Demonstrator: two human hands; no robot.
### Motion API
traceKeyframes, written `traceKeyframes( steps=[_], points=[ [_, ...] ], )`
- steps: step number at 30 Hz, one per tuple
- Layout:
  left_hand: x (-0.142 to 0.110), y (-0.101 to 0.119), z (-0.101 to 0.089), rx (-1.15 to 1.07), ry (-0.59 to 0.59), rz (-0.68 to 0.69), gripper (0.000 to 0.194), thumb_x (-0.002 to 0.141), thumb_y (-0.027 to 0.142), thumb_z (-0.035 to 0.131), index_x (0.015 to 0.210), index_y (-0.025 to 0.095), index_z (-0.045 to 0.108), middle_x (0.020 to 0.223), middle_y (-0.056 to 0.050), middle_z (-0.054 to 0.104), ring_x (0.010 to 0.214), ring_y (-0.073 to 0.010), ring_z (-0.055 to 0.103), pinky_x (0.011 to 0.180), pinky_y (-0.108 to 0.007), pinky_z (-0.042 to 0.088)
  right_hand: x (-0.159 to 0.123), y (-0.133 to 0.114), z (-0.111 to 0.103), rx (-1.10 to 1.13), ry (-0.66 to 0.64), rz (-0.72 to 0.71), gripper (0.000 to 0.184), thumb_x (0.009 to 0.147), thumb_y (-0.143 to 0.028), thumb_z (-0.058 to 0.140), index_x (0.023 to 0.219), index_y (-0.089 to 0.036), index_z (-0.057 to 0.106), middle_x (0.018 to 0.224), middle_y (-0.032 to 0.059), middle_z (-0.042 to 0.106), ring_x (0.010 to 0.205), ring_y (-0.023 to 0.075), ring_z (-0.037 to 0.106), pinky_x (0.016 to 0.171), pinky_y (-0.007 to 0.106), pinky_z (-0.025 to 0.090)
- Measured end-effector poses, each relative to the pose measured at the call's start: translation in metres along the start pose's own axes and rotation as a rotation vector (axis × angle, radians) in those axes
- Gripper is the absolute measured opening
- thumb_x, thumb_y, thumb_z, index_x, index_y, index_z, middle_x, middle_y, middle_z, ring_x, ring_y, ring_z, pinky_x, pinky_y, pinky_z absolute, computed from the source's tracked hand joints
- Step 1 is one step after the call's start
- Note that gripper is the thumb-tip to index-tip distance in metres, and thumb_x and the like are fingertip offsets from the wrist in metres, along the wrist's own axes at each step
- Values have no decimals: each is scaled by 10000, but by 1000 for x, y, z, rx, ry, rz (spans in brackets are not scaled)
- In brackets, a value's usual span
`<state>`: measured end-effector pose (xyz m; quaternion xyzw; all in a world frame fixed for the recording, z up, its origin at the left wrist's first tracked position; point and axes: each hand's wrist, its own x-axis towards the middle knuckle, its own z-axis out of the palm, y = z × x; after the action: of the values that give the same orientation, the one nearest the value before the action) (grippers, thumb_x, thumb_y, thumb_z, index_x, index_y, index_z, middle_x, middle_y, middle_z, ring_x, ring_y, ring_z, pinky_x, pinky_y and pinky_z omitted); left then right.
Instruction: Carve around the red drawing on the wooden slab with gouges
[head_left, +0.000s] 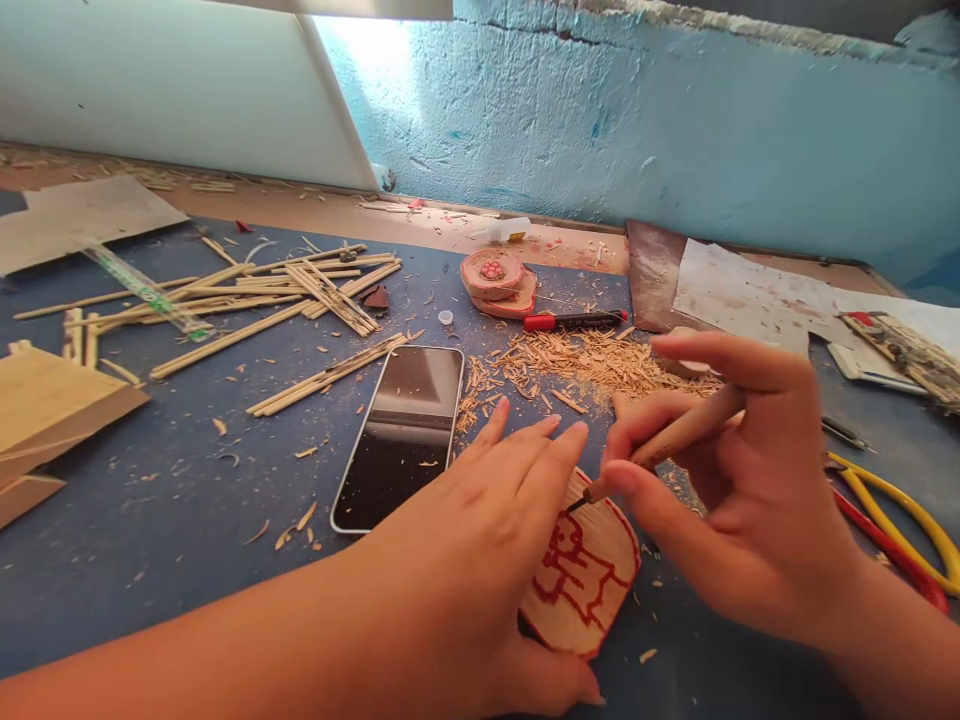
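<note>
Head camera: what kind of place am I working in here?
Probably a small craft workbench: a dark blue table top strewn with thin pale wooden sticks, a heap of wood shavings, and a flat wooden piece with a red outlined figure.

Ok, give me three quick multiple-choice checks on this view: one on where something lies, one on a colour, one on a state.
1. Where does the black-screened smartphone lie?
A. left of the left hand
B. on the white paper sheet
C. under the round wooden piece

2. What colour are the lines drawn on the round pale wooden piece?
A. blue
B. red
C. green

3. What is the right hand doing?
A. lying flat and empty
B. gripping the yellow-handled pliers
C. holding a thin wooden-handled tool in its fingers

Answers: 1 A, the phone lies on the dark blue table just left of that hand. 2 B, the outline and figure are red. 3 C, the fingers pinch the tool, its tip at the piece.
</note>
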<state>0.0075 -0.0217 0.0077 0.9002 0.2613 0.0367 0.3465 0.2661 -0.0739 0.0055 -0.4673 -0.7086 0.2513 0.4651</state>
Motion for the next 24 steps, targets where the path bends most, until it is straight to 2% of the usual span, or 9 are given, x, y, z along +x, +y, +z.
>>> traceKeyframes(
  steps=[3,6,10,12,13,17,19,21,24],
  points=[
    [-3,-1,-5,-68,9,26,1397,829,394,1180,1982,115,442,2067,-253,509,1927,-419,521,1656,-674,62,8,1,15,-4,-6,-18,828,1300,-285,763,1987,-496,350,1059,-40,674,888,212,837,859,428,797],
    [-2,-10,-14,-72,-12,46,1372,832,352,1124,1999,142,433,2052,-221,552,1887,-391,590,1666,-605,177,25,3,19,-66,-35,-11,705,1312,-275,720,1944,-399,434,951,-46,673,793,225,829,745,418,784],
    [-6,-28,-21,112,-35,47,1537,869,616,1168,2031,45,338,2149,-285,225,2024,-443,241,1644,-596,245,45,10,16,-136,-49,15,794,1281,-334,737,1984,-271,373,998,-11,761,690,226,802,644,433,728],
    [-13,-33,-21,208,-4,70,1508,900,783,1127,2011,53,415,2148,-279,184,2023,-471,185,1643,-602,209,51,17,17,-151,-66,33,878,1272,-338,714,2030,-194,295,940,-14,778,651,233,773,632,443,699],
    [-17,-34,-21,242,11,98,1428,946,780,1089,1997,53,451,2144,-272,195,2019,-467,199,1643,-581,204,52,21,18,-158,-70,41,912,1265,-339,706,2042,-154,265,905,-13,789,648,244,766,631,450,684],
    [-28,-28,-16,315,52,165,1109,1098,492,891,2002,37,436,2116,-251,305,1986,-415,337,1636,-494,256,51,34,26,-174,-56,69,955,1253,-372,703,2051,-99,255,804,-16,781,608,258,686,581,451,606],
    [-29,-25,-14,330,61,164,1133,1132,588,886,2009,41,422,2111,-261,304,1983,-433,339,1638,-527,263,48,36,28,-169,-31,73,949,1246,-383,710,2057,-161,270,816,-23,763,595,243,626,552,431,578],
    [-27,-24,-13,322,61,140,1226,1124,818,892,1989,58,473,2119,-269,290,1989,-456,326,1638,-572,273,47,36,29,-152,-16,77,974,1228,-383,720,2062,-200,251,895,-8,789,639,241,643,551,413,587],
    [-21,-24,-12,271,66,71,1256,1077,942,883,1948,94,566,2123,-237,356,1990,-454,358,1624,-595,337,46,34,29,-114,-26,87,1045,1201,-385,732,2064,-137,197,971,7,825,679,237,703,568,397,622]
  ],
)
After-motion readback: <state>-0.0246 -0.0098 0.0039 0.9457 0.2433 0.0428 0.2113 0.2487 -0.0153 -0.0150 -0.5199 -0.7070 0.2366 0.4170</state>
